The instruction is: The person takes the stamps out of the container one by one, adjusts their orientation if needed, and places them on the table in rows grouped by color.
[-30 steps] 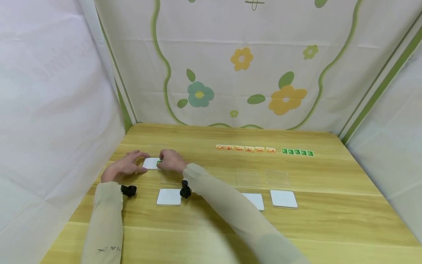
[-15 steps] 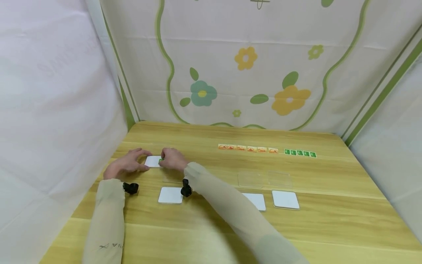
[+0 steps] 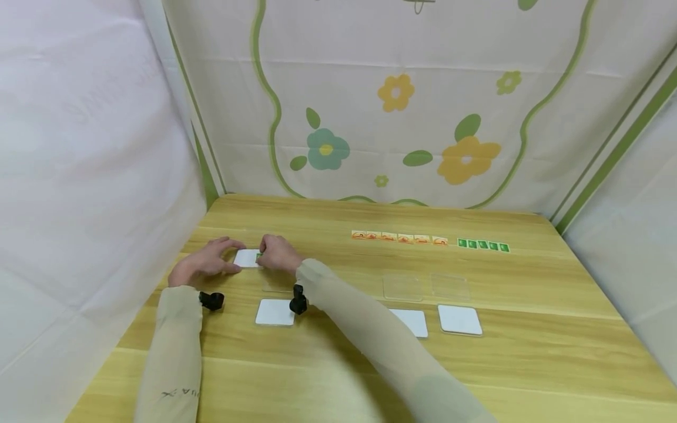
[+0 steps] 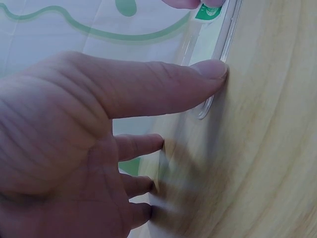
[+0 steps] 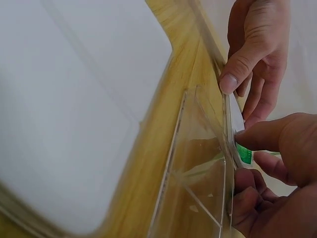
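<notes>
A white card [image 3: 245,258] in a clear plastic case lies at the table's left side. My left hand [image 3: 208,258] holds it by its left end, thumb on the near edge and forefinger at the far edge. In the left wrist view the other fingertips rest on the table. My right hand [image 3: 279,254] pinches a small green sticker [image 5: 244,153] at the card's right end, which the fingers partly cover. A clear plastic cover [image 5: 198,168] lies close in front of that card. Nearer me is another white card [image 3: 275,312], partly below the right wrist.
Orange stickers [image 3: 405,238] and green stickers [image 3: 483,245] form a row at the back right. Two clear plastic covers, one a clear cover [image 3: 450,286], lie before them. White cards, including a right-hand card [image 3: 459,319], lie nearer. A fabric wall [image 3: 359,106] stands behind the table.
The head view has shifted slightly, so everything appears a little to the right. Both hands keep their places at the white card, with the green sticker still under the right fingers.
</notes>
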Available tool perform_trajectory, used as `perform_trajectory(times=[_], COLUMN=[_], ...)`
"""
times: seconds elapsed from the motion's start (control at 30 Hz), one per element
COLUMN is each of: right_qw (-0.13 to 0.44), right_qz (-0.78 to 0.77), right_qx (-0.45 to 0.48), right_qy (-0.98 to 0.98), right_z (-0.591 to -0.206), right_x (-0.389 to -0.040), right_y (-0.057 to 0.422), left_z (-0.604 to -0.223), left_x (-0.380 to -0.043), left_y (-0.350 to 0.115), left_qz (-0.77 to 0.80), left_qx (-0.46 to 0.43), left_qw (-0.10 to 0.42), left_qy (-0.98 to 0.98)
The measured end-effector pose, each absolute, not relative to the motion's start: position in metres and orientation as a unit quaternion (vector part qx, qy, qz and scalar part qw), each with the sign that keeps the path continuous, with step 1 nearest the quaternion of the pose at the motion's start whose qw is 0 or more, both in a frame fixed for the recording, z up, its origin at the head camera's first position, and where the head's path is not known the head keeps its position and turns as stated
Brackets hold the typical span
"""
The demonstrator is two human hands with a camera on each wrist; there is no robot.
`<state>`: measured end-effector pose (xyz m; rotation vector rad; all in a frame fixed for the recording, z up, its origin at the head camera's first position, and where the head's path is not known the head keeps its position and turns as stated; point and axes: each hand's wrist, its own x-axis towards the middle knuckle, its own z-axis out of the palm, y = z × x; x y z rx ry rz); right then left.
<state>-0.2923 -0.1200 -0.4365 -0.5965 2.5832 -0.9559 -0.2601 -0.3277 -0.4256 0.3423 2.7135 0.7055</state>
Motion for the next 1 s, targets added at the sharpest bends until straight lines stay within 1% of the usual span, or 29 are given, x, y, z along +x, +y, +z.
perform_trajectory(times=[0.47,0.8,1.0], right_qw=[0.134,0.14,0.139], right_qz=[-0.34,-0.364,-0.372], right_qx=[-0.205,-0.203,-0.227], right_qy=[0.908,0.898,0.889], right_z=[-0.4399,-0.4413,-0.4367], right_x=[-0.2969,-0.2998,-0.3003], right_y=[-0.1181,-0.1162,-0.1119], left_z=[-0.4263,-0.4275,-0.4253], left_x=[-0.262,-0.2634,-0.2625], left_y=[-0.3276,-0.326,-0.3267], left_qz=[0.235,0.234,0.236], left_qx=[0.125,0.119,0.117], left_qw=[0.153,0.157,0.159], left_qy=[0.952,0.952,0.951])
